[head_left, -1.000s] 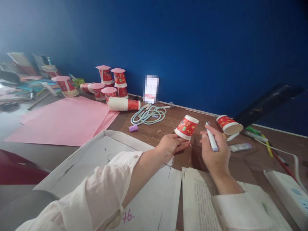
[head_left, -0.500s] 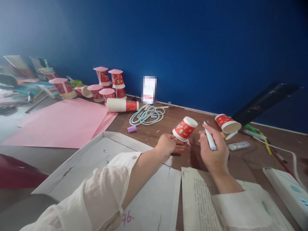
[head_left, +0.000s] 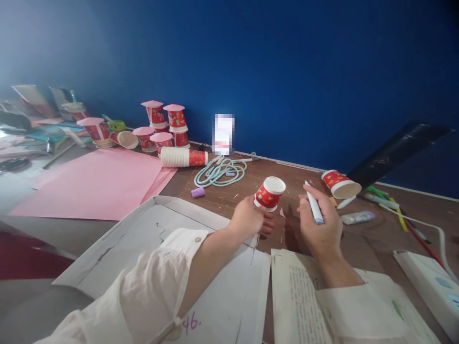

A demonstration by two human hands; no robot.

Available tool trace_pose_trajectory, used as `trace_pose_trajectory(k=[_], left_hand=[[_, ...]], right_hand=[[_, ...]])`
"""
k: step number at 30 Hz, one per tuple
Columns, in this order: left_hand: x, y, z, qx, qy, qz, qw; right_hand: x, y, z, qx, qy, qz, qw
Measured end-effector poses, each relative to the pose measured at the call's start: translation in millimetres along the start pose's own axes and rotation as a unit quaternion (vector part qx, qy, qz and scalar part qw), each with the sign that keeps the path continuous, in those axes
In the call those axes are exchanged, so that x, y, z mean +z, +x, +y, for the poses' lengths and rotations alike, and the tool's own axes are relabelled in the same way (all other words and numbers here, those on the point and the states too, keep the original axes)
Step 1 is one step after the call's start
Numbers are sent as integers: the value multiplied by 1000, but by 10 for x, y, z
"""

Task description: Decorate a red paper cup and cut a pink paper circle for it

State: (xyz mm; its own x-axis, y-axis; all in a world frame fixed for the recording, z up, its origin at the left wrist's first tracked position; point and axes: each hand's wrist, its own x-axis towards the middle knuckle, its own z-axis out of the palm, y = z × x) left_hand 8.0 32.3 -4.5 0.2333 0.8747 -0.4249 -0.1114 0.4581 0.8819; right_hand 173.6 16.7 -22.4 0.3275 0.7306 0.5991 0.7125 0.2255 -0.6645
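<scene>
So the red paper cup (head_left: pixel 268 198) is up at the fingers of the left hand (head_left: pixel 248 219), between the two hands but way closer to the left one, tipped a bit with a white end facing up. Left hand's gripping it low on the near side, can't really see the thumb. Right hand (head_left: pixel 322 224) is pinching a white marker (head_left: pixel 314 205), apart from the cup. Just past that hand there's a second red cup (head_left: pixel 335 180) on its side, and a purple cap (head_left: pixel 197 192) over left
</scene>
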Motion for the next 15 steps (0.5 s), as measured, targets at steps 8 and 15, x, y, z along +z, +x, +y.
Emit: trace_pose_trajectory(k=[8,15], left_hand=[[-537,243,563,294,493,191,796],[-756,657,726,254,722,133,630]], right_hand=[[-8,28,64,-37,41,11,998],[3,36,127,-5,62,9,998]])
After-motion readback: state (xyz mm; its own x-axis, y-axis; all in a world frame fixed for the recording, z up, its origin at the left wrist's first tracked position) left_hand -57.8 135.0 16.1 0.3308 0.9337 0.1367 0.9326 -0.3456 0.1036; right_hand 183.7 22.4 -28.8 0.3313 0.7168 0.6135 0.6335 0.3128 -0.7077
